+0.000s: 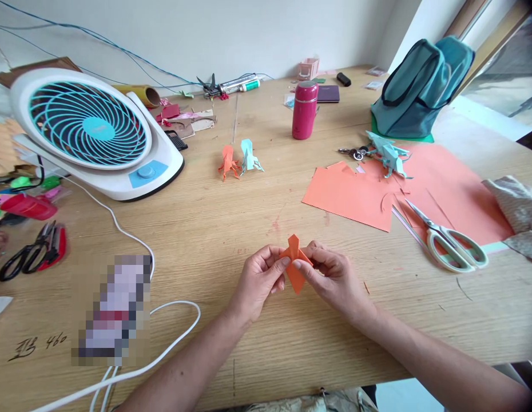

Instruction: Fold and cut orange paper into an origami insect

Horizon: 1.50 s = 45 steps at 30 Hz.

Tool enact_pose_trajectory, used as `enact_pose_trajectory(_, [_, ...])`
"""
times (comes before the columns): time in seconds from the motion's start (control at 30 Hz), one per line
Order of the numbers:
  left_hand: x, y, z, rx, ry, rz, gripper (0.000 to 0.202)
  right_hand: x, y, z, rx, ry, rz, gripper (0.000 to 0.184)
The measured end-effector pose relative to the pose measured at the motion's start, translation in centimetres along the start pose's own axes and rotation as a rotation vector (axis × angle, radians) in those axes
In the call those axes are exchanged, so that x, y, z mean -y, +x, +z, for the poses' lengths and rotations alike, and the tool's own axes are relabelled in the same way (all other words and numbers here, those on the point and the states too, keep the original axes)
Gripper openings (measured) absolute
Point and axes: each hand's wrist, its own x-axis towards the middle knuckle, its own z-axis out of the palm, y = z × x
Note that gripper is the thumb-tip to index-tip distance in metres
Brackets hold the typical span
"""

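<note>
Between my two hands, just above the table, is a small folded orange paper piece (296,279) with a pointed lower end and a narrow upper tab. My left hand (259,278) pinches its left side, thumb on the front. On the right side, my right hand (332,274) grips it the same way, fingers curled behind. Farther back stand an orange folded paper figure (228,162) and a light blue folded paper figure (249,155). A larger light blue paper figure (390,154) rests on the orange sheets (352,194) to the right.
White-handled scissors (452,246) lie at the right beside orange paper. A fan (98,131) stands at the left, its white cable (115,220) crossing the table. Nearby are black-handled scissors (28,254) and a blurred-out phone-like object (114,309). A pink flask (305,111) and teal bag (416,91) stand behind.
</note>
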Motion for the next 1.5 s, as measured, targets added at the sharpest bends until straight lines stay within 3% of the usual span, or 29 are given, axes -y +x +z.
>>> enact_pose_trajectory(0.1, [-0.1, 0.1, -0.2, 0.044, -0.099, -0.037, 0.036, 0.1, -0.1, -0.3, 0.089, 0.152, 0.044, 0.039])
enact_pose_trajectory(0.2, [-0.6, -0.1, -0.4, 0.124, -0.215, -0.149, 0.038, 0.2, 0.1, -0.8, 0.093, 0.207, 0.070, 0.047])
enact_pose_trajectory(0.33, [-0.9, -0.4, -0.3, 0.255, -0.296, -0.295, 0.038, 0.0, 0.5, -0.8, 0.130, 0.175, 0.053, 0.035])
enact_pose_trajectory(0.43, [-0.6, -0.6, -0.1, 0.308, -0.249, -0.307, 0.042, 0.0, 0.6, -0.4, 0.165, 0.269, 0.005, 0.024])
enact_pose_trajectory(0.5, [-0.5, -0.6, -0.1, 0.259, -0.148, -0.222, 0.040, -0.2, 0.6, -0.1, 0.149, 0.328, 0.018, 0.024])
enact_pose_trajectory(0.6, [-0.5, -0.5, -0.4, 0.090, 0.058, 0.027, 0.039, -0.6, 0.6, 0.1, 0.081, 0.445, 0.134, 0.027])
enact_pose_trajectory(0.7, [-0.8, -0.4, -0.5, 0.074, 0.159, 0.178, 0.034, -1.1, 0.6, 0.2, 0.040, 0.517, 0.228, 0.033])
enact_pose_trajectory(0.9, [-0.6, -0.4, -0.1, 0.187, 0.060, 0.199, 0.030, -1.0, 0.7, 0.1, 0.037, 0.500, 0.270, 0.036])
enact_pose_trajectory(1.07, [-0.5, -0.3, -0.1, 0.092, 0.111, 0.171, 0.026, 0.2, 0.7, -0.3, 0.140, 0.402, 0.227, 0.035])
enact_pose_trajectory(1.17, [-0.5, -0.3, -0.2, 0.059, 0.084, 0.152, 0.028, 0.2, 0.7, -0.2, 0.213, 0.462, 0.194, 0.031])
enact_pose_trajectory(1.37, [-0.5, -0.4, -0.3, -0.032, 0.092, 0.217, 0.021, -1.3, 0.5, 0.4, 0.177, 0.440, 0.230, 0.031])
enact_pose_trajectory(1.5, [-0.4, -0.4, -0.2, -0.033, 0.135, 0.198, 0.015, -1.1, 0.5, 0.5, 0.124, 0.475, 0.229, 0.030])
